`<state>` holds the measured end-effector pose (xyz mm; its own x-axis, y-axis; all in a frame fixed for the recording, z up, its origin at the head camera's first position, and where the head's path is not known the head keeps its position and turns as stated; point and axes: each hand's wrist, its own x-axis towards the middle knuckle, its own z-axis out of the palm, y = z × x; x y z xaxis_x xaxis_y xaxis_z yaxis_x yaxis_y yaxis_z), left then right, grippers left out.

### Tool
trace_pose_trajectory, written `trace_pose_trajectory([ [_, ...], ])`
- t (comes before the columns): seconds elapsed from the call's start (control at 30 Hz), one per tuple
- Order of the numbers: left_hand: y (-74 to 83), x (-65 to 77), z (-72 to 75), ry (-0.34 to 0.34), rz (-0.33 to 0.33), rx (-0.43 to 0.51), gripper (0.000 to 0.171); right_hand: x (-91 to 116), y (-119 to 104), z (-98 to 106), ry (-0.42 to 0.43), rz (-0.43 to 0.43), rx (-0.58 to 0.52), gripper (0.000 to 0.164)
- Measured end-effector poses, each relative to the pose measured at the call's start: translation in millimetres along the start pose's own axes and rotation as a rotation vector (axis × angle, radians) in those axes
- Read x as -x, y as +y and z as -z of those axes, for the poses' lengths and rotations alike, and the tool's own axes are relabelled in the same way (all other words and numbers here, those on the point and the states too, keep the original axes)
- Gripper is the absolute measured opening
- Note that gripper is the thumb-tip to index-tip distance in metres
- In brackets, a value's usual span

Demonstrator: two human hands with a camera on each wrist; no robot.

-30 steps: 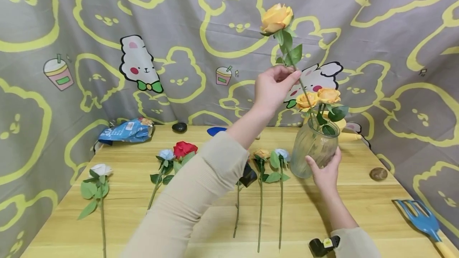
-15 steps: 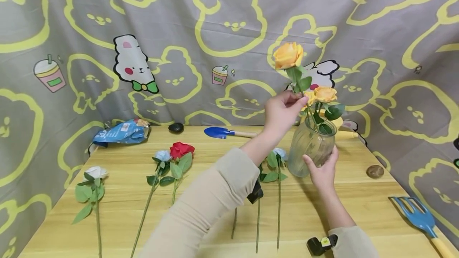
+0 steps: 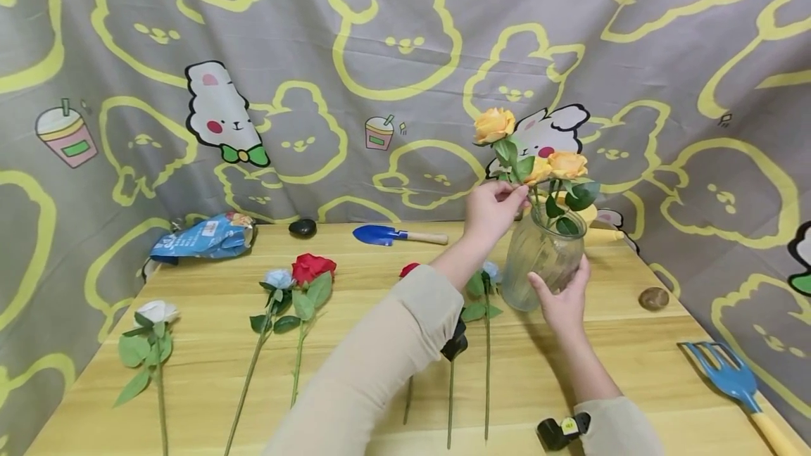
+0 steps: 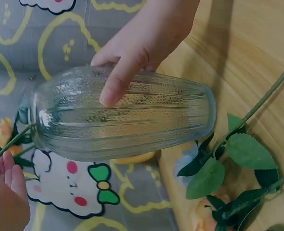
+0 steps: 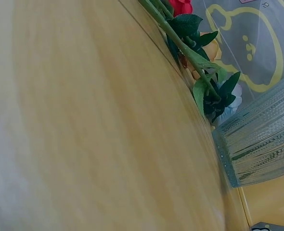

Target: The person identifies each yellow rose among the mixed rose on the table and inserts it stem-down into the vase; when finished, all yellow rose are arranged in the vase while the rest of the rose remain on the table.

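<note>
A ribbed clear glass vase (image 3: 538, 266) stands tilted at the right of the table, two yellow roses (image 3: 567, 166) upright in it. My right hand (image 3: 566, 305) grips its lower side, thumb (image 4: 114, 89) across the glass in the left wrist view. With thumb and fingers, my left hand (image 3: 494, 211) pinches the stem of another yellow rose (image 3: 495, 125), just left of the vase mouth. That stem (image 4: 9, 143) runs into the mouth in the left wrist view. In the right wrist view the vase base (image 5: 228, 159) meets the table, and only a sliver of hand shows.
Loose roses lie left and centre: white (image 3: 157, 312), blue (image 3: 279, 278), red (image 3: 312, 268) and another blue (image 3: 491, 271). My left sleeve hides part of them. A blue trowel (image 3: 380, 234), black stone (image 3: 303, 228), blue bag (image 3: 205, 238), brown stone (image 3: 654, 298) and blue hand fork (image 3: 728, 375) lie around.
My left hand has come down with the yellow rose, its stem sliding deeper into the vase, the bloom now leaning left. The right hand keeps its hold on the vase.
</note>
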<state>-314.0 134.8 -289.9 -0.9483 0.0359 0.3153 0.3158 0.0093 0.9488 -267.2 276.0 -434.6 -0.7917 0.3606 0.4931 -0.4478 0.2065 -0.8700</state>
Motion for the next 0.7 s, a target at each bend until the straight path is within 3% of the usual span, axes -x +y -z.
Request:
trace_pose_trajectory([
  [0.17,-9.6,-7.0,-3.5,-0.017,0.053,-0.037,0.014,1,-2,-2,0.002,-0.003,0.003,0.085],
  [0.4,-13.2,-12.4,-10.8,-0.032,0.028,-0.216,0.011,1,-3,-2,0.008,-0.026,0.001,0.085],
  [0.57,-18.7,-10.8,-13.8,-0.061,0.005,-0.347,0.012,5,-18,-5,0.0,-0.028,-0.015,0.084],
  [0.7,-21.5,-9.5,-16.0,-0.106,0.031,-0.378,0.012,6,-27,-7,-0.002,-0.033,0.004,0.083],
])
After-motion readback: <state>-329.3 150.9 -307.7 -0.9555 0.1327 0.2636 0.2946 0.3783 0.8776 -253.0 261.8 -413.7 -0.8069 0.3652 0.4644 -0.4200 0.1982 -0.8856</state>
